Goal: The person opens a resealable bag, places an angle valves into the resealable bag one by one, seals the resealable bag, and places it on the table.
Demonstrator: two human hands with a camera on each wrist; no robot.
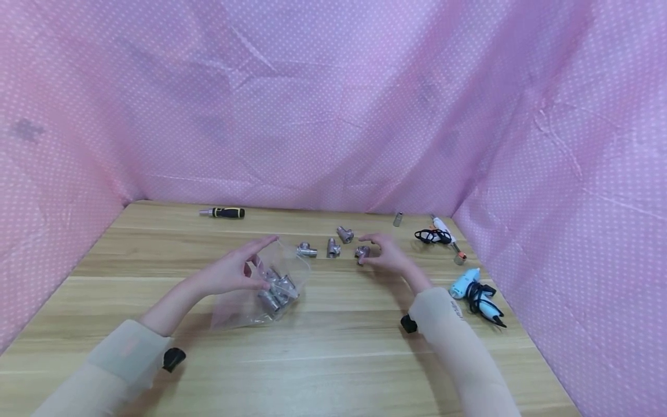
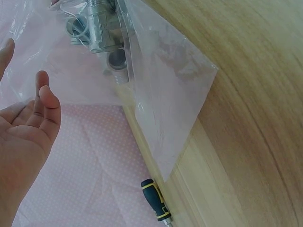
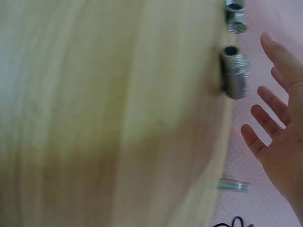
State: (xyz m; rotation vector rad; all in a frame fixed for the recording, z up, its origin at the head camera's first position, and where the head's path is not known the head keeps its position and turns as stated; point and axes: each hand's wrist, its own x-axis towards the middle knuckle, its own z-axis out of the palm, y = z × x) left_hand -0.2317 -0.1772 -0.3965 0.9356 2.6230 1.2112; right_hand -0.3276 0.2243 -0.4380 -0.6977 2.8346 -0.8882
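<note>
A clear plastic bag point(image 1: 245, 307) with several metal pipe fittings point(image 1: 278, 292) inside is held by my left hand point(image 1: 231, 272). Its thumb and index finger are spread at the upper part of the bag; other fingers are curled in the left wrist view. My right hand point(image 1: 388, 255) reaches around a metal tee fitting point(image 1: 362, 253), thumb and fingers apart on either side. In the right wrist view, its fingers are spread, with a gap to the nearest fitting point(image 3: 234, 75). More tee fittings lie between the hands: one point(image 1: 306, 250), another point(image 1: 333, 248) and a third point(image 1: 345, 234) farther back.
A black-and-yellow screwdriver point(image 1: 227, 213) lies at the back left of the wooden table point(image 1: 323, 359). A small metal cylinder point(image 1: 398, 219), a white corded tool point(image 1: 443, 227) and a light blue glue gun point(image 1: 465, 284) lie on the right. Pink dotted cloth point(image 1: 312, 116) hangs behind.
</note>
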